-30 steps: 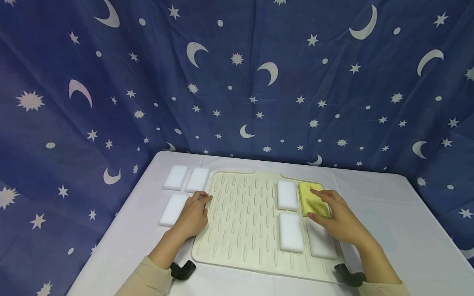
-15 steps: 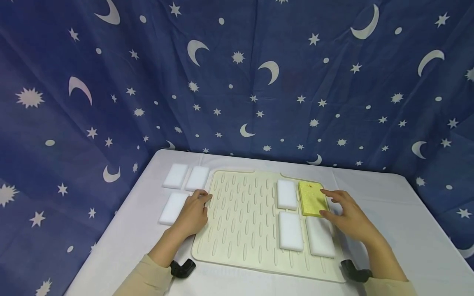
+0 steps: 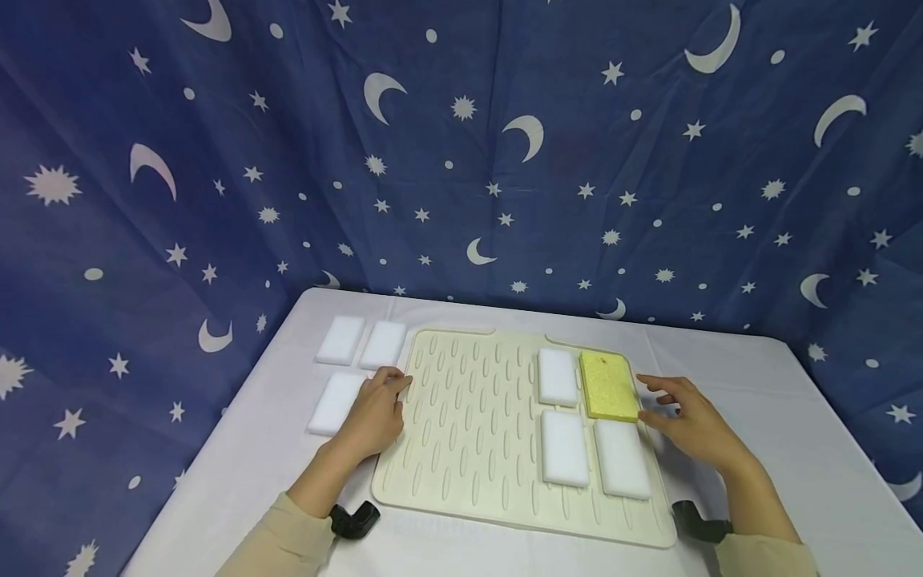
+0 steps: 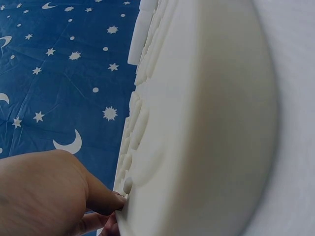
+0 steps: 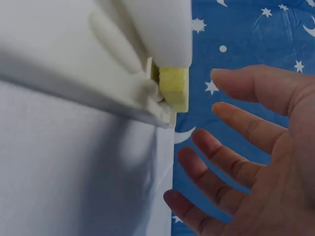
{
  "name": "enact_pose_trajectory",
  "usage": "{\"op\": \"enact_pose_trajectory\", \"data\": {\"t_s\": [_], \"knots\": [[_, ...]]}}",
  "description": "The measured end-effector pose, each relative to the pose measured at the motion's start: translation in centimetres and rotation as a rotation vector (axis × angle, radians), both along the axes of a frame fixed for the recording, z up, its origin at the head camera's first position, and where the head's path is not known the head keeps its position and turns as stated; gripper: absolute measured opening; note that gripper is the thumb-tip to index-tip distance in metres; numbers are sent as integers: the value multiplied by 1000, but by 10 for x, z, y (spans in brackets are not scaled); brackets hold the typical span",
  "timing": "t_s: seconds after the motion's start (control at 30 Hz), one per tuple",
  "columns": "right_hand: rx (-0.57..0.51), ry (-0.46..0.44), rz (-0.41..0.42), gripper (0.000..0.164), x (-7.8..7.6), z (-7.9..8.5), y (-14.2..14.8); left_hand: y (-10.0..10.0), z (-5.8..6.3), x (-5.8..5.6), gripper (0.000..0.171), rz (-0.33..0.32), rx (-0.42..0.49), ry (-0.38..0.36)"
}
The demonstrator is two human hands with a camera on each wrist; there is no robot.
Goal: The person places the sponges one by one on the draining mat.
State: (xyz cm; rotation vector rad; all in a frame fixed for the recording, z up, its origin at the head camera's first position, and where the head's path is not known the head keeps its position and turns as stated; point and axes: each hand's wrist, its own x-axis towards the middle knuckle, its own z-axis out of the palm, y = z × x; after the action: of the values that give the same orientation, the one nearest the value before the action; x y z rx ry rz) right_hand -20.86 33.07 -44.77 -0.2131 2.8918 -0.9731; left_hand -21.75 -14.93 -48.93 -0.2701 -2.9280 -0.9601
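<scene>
A cream drying mat (image 3: 469, 433) with raised oval ridges lies on the table. My left hand (image 3: 373, 413) pinches its left edge; the left wrist view has the thumb and fingertips at the rim of the mat (image 4: 162, 147). A yellow sponge (image 3: 609, 386) lies flat at the mat's far right corner. Just right of it, my right hand (image 3: 688, 418) hovers with fingers spread, holding nothing. In the right wrist view a gap shows between the fingers and the yellow sponge (image 5: 173, 88). White sponges (image 3: 558, 377) (image 3: 566, 449) (image 3: 623, 461) share the mat's right part.
Left of the mat, on the white tablecloth, lie three more white sponges (image 3: 341, 340) (image 3: 384, 344) (image 3: 337, 402), the nearest partly behind my left hand. A blue curtain (image 3: 461, 160) with moons and stars hangs behind the table (image 3: 750, 385).
My right hand has let go of the yellow sponge and drawn back to the right, off the mat. The sponge stays in place, and the left hand keeps its spot.
</scene>
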Motion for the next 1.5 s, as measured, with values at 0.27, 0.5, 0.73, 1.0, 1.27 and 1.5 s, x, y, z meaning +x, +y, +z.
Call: {"op": "enact_pose_trajectory", "data": {"t_s": [0.27, 0.5, 0.73, 1.0, 1.27, 1.5], "knots": [[16, -10, -6, 62, -3, -10, 9, 2, 1, -2, 46, 6, -4, -10], [17, -53, 8, 63, -7, -21, 13, 0, 3, 2, 46, -5, -14, -24], [17, -97, 23, 63, -8, -26, 12, -5, 9, 7, 47, -17, -29, -58], [3, -101, 33, 66, -9, -26, 20, -5, 23, 3, 51, -60, -63, -71], [-5, -124, 16, 69, -10, -28, 25, -12, 37, 3, 55, -80, -95, -44], [-8, -120, 10, 69, -10, -30, 22, -32, 49, 10, 58, -92, -168, -22]]}}
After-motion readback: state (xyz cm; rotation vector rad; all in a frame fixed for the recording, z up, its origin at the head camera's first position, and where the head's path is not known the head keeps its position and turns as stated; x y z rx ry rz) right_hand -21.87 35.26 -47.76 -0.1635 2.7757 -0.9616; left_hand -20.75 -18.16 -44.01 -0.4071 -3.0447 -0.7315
